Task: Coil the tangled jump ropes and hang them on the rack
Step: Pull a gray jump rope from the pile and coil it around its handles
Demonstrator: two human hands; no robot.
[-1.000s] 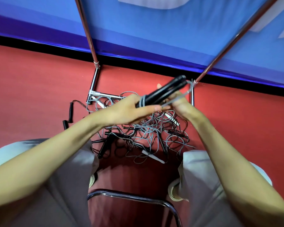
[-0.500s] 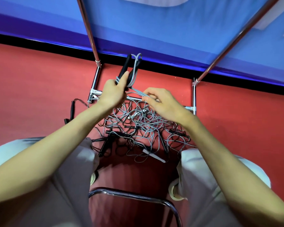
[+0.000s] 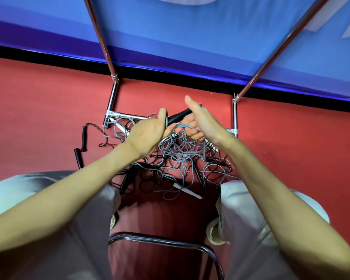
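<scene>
From my head view, I am mid-coil on one rope: my left hand [image 3: 150,130] grips the black handles [image 3: 179,116] above the tangle [image 3: 178,158] on the red floor, and my right hand [image 3: 200,122] has its fingers curled round a grey cord [image 3: 185,126], thumb up. The rack [image 3: 111,98] stands just behind. Next, I judge, comes another wrap, kept clear of the tangle below.

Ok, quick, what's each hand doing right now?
Left hand: grips the black jump-rope handles wound with grey cord.
Right hand: fingers curl round a loop of the grey cord, thumb straight up.
</scene>
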